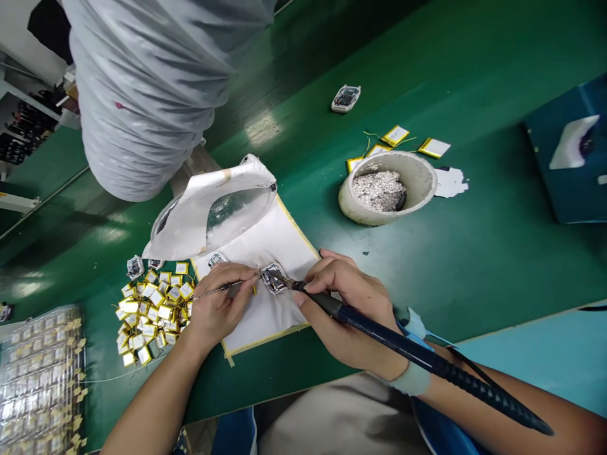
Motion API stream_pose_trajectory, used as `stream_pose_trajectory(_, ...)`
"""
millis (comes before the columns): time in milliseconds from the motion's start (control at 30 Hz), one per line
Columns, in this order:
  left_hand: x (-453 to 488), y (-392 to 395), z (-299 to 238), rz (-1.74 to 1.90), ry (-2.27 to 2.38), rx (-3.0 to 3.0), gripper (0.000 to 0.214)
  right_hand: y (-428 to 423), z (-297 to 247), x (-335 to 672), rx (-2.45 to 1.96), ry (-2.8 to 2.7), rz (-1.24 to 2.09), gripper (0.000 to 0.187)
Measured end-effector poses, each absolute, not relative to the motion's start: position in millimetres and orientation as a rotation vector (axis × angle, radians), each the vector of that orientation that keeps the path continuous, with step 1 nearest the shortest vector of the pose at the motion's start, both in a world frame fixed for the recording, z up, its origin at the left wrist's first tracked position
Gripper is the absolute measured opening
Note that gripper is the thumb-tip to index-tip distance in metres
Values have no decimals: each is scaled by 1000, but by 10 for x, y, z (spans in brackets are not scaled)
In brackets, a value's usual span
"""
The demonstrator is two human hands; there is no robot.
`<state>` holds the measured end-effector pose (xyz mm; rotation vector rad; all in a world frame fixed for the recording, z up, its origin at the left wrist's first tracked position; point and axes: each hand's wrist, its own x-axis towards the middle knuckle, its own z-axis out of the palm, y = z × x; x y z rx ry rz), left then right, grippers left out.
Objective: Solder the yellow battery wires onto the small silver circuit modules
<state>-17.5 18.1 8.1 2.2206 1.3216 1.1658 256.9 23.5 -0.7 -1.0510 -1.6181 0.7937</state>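
Observation:
My right hand (351, 309) is closed round a soldering iron (327, 303), its tip over a small white-rimmed device with a circuit board inside (274, 278). From the left, my left hand (222, 303) pinches thin metal tweezers (227, 285), whose points reach the same device's edge. The device lies on a white sheet (265, 316) with yellow tape along its edges. Just beyond my left fingers is another small white device (217, 259), partly hidden by the hand. A bit of yellow shows beside the worked device; I cannot make out what it is.
Flat yellow-edged batteries (152, 309) are heaped at left, beside a clear tray (42, 379). A grey extraction hose (147, 95) with a clear hood (237, 215) hangs beyond the sheet. At right stand a round pot of metal shavings (389, 215) and a blue box (569, 151).

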Motion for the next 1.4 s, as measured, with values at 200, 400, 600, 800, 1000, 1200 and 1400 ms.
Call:
stream_pose_trajectory(200,-171,198,78,1166,1330,2241,6,232,-1,2560,-1065,-1644,774,23)
stream_pose_trajectory(400,-181,198,72,1167,1343,2228,11,212,28,2573,-1091,-1561,821,20)
stream_pose_trajectory(600,-182,190,42,1229,1304,2181,5,208,20,2577,-1087,-1524,831,20)
stream_pose_trajectory(800,-185,147,131,1273,1212,2117,21,203,22,2594,-1093,-1459,831,20)
stream_pose_trajectory(1000,-116,-162,730,757,893,1862,16,222,-10,2553,-1086,-1409,729,17)
stream_pose_trajectory(1200,-231,-1,678,827,1396,2118,23,283,-77,2531,-1052,-1408,626,18)
stream_pose_trajectory(1400,38,4,170,524,1636,2425,41,298,-166,2580,-1028,-1379,570,17)
